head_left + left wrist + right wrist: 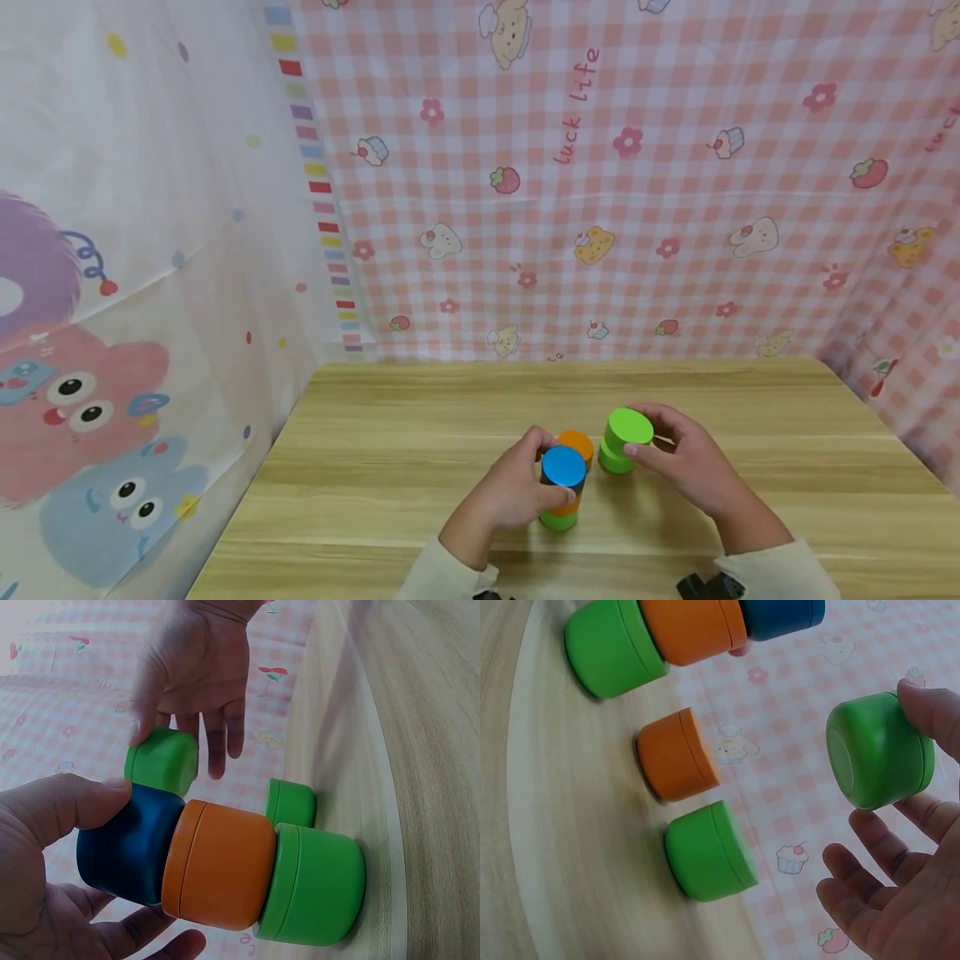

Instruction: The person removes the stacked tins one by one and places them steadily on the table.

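Your left hand grasps the blue cup topping the stack of orange and green cups on the bench. Your right hand pinches a tilted green cup just right of the stack, above another green cup beside a lone orange cup.

Bright, even light; soft shadows; wrist views blurred and edge-warped.

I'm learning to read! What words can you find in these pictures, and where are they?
"luck life" in pink letters on the pink checked cloth behind the table.
A cut-off bit of the same pink lettering sits at the cloth's right edge, too little to read.
The cups carry no words.
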The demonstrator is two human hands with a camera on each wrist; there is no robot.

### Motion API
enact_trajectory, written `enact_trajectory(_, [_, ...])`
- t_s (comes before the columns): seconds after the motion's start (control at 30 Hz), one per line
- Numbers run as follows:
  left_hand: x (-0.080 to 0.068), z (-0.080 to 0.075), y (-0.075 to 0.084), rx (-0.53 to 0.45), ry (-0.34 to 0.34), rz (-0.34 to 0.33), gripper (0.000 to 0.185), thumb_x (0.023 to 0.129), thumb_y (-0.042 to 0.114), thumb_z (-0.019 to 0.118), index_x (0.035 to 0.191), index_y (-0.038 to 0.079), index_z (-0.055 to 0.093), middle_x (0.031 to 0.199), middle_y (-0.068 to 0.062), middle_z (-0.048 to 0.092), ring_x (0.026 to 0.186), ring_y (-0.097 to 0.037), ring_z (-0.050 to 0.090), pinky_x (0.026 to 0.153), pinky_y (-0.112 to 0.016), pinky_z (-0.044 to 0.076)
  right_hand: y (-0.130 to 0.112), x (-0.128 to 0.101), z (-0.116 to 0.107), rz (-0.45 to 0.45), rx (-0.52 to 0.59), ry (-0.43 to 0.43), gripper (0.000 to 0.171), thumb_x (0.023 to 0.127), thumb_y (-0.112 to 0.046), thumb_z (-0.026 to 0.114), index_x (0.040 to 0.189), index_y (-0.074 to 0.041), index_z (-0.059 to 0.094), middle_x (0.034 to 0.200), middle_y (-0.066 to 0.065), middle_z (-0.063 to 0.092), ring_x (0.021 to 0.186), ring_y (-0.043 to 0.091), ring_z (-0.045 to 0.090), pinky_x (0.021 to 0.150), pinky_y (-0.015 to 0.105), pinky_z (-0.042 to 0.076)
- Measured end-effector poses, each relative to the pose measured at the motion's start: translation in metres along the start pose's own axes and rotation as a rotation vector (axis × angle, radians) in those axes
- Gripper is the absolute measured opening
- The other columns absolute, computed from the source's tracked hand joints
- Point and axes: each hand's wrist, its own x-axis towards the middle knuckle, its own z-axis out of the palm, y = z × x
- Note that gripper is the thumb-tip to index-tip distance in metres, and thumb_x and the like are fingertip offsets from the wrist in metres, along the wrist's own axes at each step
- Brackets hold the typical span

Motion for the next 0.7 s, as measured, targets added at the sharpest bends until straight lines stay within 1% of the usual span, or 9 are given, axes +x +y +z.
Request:
enact_trajectory(0.1, [0.000, 0.000, 0.000, 0.003, 0.001, 0.002, 0.049, 0.086, 0.016, 0.088, 0.122, 0.019, 0.056, 0.140, -0.009, 0.061, 0.134, -0.037, 0.053, 0.109, -0.065, 0.045, 0.003, 0.000, -0.001, 0.010, -0.011, 0.014, 0.049, 0.099, -0.023, 0.077, 0.141, -0.006, 0.061, 0.131, 0.012, 0.069, 0.114, 0.014, 0.062, 0.105, 0.048, 0.051])
enact_trajectory(0.3, [0.000, 0.000, -0.001, 0.002, 0.003, 0.003, 0.048, 0.086, 0.015, 0.087, 0.122, 0.020, 0.056, 0.140, -0.008, 0.061, 0.135, -0.037, 0.053, 0.109, -0.066, 0.045, 0.006, 0.001, -0.003, 0.048, -0.021, 0.032, 0.050, 0.099, -0.024, 0.077, 0.142, -0.006, 0.061, 0.132, 0.013, 0.068, 0.115, 0.019, 0.061, 0.101, 0.035, 0.051])
enact_trajectory(0.6, [0.001, 0.000, -0.001, 0.000, 0.001, 0.012, 0.047, 0.086, 0.016, 0.087, 0.122, 0.020, 0.056, 0.140, -0.008, 0.061, 0.135, -0.037, 0.053, 0.110, -0.066, 0.044, 0.018, 0.001, -0.004, 0.052, -0.034, 0.062, 0.050, 0.097, -0.020, 0.078, 0.142, -0.003, 0.061, 0.128, 0.014, 0.069, 0.109, 0.010, 0.061, 0.097, 0.030, 0.051])
enact_trajectory(0.7, [0.000, 0.000, -0.001, 0.003, 0.000, 0.017, 0.047, 0.086, 0.016, 0.087, 0.122, 0.020, 0.056, 0.140, -0.008, 0.061, 0.134, -0.037, 0.053, 0.109, -0.067, 0.044, 0.020, 0.001, -0.003, 0.067, -0.026, 0.064, 0.051, 0.098, -0.020, 0.078, 0.142, -0.003, 0.060, 0.129, 0.014, 0.069, 0.109, 0.010, 0.060, 0.095, 0.029, 0.051])
